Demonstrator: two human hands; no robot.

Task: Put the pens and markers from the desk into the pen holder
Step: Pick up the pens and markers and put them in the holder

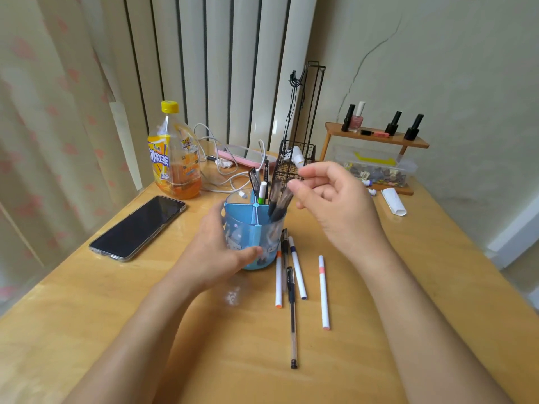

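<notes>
A blue see-through pen holder (248, 228) with dividers stands mid-desk, and several pens stick out of it, among them a green-tipped white marker (262, 192) and blurred dark pens (277, 199). My left hand (215, 249) grips the holder's left side. My right hand (332, 199) hovers just right of the holder's top, fingers apart, holding nothing. On the desk beside the holder lie a white marker with orange tip (278, 279), a white marker with blue band (297, 271), a white marker with pink band (323, 293) and a black gel pen (292, 316). Another dark pen (284, 243) lies partly under them.
A black phone (138, 227) lies at the left. An orange drink bottle (175, 153) stands behind it, with white cables (221, 170) nearby. A black wire basket (294, 161), a wooden shelf with nail polish bottles (379, 135) and a clear box (376, 167) sit at the back right.
</notes>
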